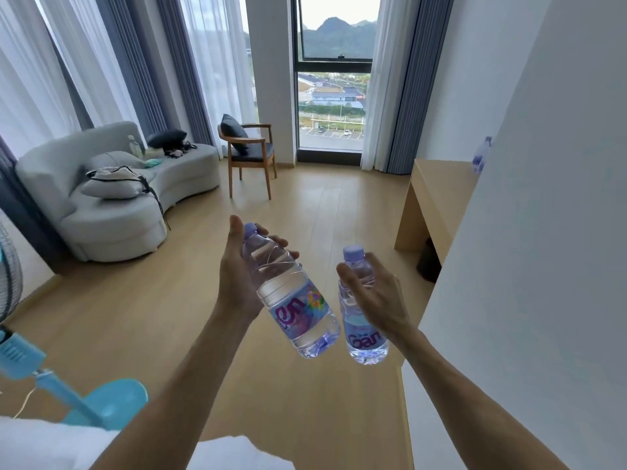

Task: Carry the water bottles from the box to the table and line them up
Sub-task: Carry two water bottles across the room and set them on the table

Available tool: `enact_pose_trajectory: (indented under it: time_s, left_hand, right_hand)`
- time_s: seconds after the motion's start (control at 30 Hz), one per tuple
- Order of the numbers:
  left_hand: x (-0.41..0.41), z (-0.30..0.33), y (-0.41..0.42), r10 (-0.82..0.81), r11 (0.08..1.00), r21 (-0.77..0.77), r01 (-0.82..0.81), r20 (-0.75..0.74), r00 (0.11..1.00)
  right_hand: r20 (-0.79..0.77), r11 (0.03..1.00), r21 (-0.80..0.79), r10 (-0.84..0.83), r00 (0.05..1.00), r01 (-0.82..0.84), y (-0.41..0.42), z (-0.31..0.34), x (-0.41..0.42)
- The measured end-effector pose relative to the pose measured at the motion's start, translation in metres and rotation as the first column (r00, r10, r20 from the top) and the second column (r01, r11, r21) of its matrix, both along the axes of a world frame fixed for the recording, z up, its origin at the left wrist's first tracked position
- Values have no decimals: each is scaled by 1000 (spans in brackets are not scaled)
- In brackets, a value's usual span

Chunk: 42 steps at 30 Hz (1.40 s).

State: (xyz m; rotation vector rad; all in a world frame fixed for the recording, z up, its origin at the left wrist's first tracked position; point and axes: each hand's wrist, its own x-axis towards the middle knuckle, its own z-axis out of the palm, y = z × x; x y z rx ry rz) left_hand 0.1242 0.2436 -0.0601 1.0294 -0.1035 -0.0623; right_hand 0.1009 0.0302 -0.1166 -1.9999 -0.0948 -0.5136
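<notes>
My left hand [237,276] grips a clear water bottle [295,300] with a purple cap and colourful label, tilted with its cap pointing up and left. Close beside it, my right hand [376,296] holds a second water bottle [363,320], nearly upright, by its upper part. Both bottles hang in the air over the wooden floor in front of me. A light wooden table [437,195] stands ahead on the right, against the wall. One more purple-capped bottle [481,154] shows on it, partly hidden by the white wall corner. The box is not in view.
A white wall corner [529,232] juts out close on my right and hides most of the table. A grey sofa [112,205] and a wooden chair [251,154] stand at the left and middle back. A blue standing fan [68,385] is at my lower left. Open wooden floor lies ahead.
</notes>
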Motion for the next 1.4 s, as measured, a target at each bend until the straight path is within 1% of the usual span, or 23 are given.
enact_pose_trajectory:
  time_s: [0.1, 0.27, 0.4, 0.57, 0.77, 0.97, 1.1, 1.2, 1.4]
  left_hand:
    - [58, 4, -13, 9, 1000, 16, -9, -4, 1000]
    - [150, 5, -43, -25, 999, 37, 26, -25, 999]
    - [230, -2, -74, -62, 998, 20, 63, -44, 997]
    - [350, -12, -116, -123, 992, 2, 123, -42, 992]
    - [501, -3, -170, -182, 983, 21, 183, -49, 982]
    - [624, 0, -231, -260, 964, 36, 263, -58, 964]
    - [694, -7, -279, -347, 937, 27, 349, -75, 935]
    - [747, -14, -317, -379, 923, 40, 382, -69, 923]
    - [857, -14, -400, -394, 916, 54, 397, -69, 917]
  right_hand:
    - [-4, 1000, -13, -5, 1000, 5, -15, 3, 57]
    - [-38, 999, 12, -30, 999, 31, -48, 1, 143]
    - [-80, 996, 43, -78, 994, 81, -78, -6, 214]
    - [-117, 992, 50, -108, 987, 114, -117, -12, 326]
    - [-125, 976, 102, -180, 976, 193, -161, 2, 460]
    - [-94, 950, 145, -264, 960, 275, -214, 12, 555]
    - [-81, 926, 186, -319, 944, 329, -256, 11, 614]
    - [-77, 907, 199, -364, 928, 372, -292, 7, 659]
    - [-129, 900, 217, -357, 925, 377, -372, 5, 772]
